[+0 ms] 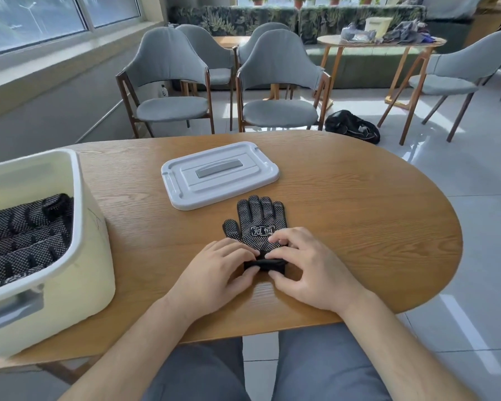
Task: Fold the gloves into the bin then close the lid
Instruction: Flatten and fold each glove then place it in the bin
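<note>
Your fingers (243,251) on both hands curl round the cuff (265,264) of the glove (258,224). The left hand (214,273) and right hand (310,273) each pinch one end of the near fold. The glove lies flat on the table (359,227), dots up, its tips pointing far, just near of the lid (220,175). If you release one end first, the fold could spring open or go crooked. The smooth wood could also let the glove slide as you push. The bin (93,256), at the left, holds more gloves (26,227). The label (262,230) on the glove reads 冠恒; the print on the gloves in the bin is too cropped to read.
</note>
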{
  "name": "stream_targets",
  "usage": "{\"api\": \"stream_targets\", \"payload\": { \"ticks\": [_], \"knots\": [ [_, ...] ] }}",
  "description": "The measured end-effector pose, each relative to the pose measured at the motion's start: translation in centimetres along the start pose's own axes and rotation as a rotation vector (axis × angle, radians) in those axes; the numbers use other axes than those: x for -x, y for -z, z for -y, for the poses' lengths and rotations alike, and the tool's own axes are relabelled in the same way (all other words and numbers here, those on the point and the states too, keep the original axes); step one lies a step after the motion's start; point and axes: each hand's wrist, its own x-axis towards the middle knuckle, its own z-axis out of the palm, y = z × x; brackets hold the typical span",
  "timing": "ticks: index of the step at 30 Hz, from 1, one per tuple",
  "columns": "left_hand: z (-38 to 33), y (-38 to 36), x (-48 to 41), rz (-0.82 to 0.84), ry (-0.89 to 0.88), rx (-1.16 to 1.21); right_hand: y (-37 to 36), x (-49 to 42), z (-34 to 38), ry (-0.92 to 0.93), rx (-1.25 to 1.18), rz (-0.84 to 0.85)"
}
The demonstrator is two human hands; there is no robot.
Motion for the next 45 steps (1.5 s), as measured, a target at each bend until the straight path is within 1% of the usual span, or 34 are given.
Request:
{"api": "stream_targets", "payload": {
  "ticks": [4, 8, 11, 13, 15, 18, 20, 22, 25, 27, 30, 32, 35, 40, 43, 45],
  "knots": [
    [0.1, -0.2, -0.1, -0.013, 0.019, 0.021, 0.3, 0.2, 0.6, 0.03, 0.062, 0.041],
    [0.0, 0.1, 0.0, 0.003, 0.067, 0.034, -0.2, 0.1, 0.1, 0.055, 0.039, -0.059],
    [0.0, 0.1, -0.3, -0.005, 0.124, 0.061, -0.5, 0.1, -0.3, -0.018, -0.033, -0.089],
    [-0.1, 0.2, -0.9, -0.025, 0.181, 0.13, -0.3, -0.5, -0.3, -0.142, -0.117, -0.085],
    [-0.1, 0.3, -1.8, -0.02, 0.259, 0.223, 0.0, -1.4, -0.4, -0.245, -0.149, -0.064],
    [0.3, 0.4, -3.2, 0.012, 0.358, 0.294, 0.3, -3.2, -0.7, -0.269, -0.162, -0.009],
    [0.7, 0.3, -3.5, 0.038, 0.345, 0.274, 0.2, -3.9, -1.0, -0.255, -0.146, 0.019],
    [1.2, 0.0, -3.5, 0.026, 0.265, 0.224, -0.4, -4.1, -1.4, -0.218, -0.081, 0.02],
    [1.8, -0.6, -2.8, -0.042, 0.133, 0.061, -1.2, -3.7, -1.6, -0.158, 0.051, -0.063],
    [1.7, -0.5, -2.2, -0.017, 0.091, -0.014, -1.2, -3.1, -1.6, -0.107, 0.099, -0.076],
    [1.6, 0.1, -1.1, 0.092, 0.113, -0.03, -0.2, -1.7, -1.7, -0.051, 0.123, 0.012],
    [1.8, 0.3, -1.0, 0.123, 0.136, -0.044, 0.2, -1.3, -2.0, -0.051, 0.155, 0.027],
    [1.8, 0.1, -1.7, 0.1, 0.157, -0.058, -0.1, -1.8, -2.0, -0.054, 0.16, -0.031],
    [0.4, 0.6, -1.6, 0.053, 0.084, -0.083, 0.2, -1.4, -1.3, -0.014, 0.118, -0.095],
    [-0.6, 1.2, -1.0, 0.039, 0.129, 0.016, 0.7, -0.6, -0.2, -0.016, 0.065, -0.09],
    [-0.6, 1.4, -1.1, 0.02, 0.203, 0.14, 0.8, -0.8, 0.2, -0.09, -0.025, -0.064]
  ]
}}
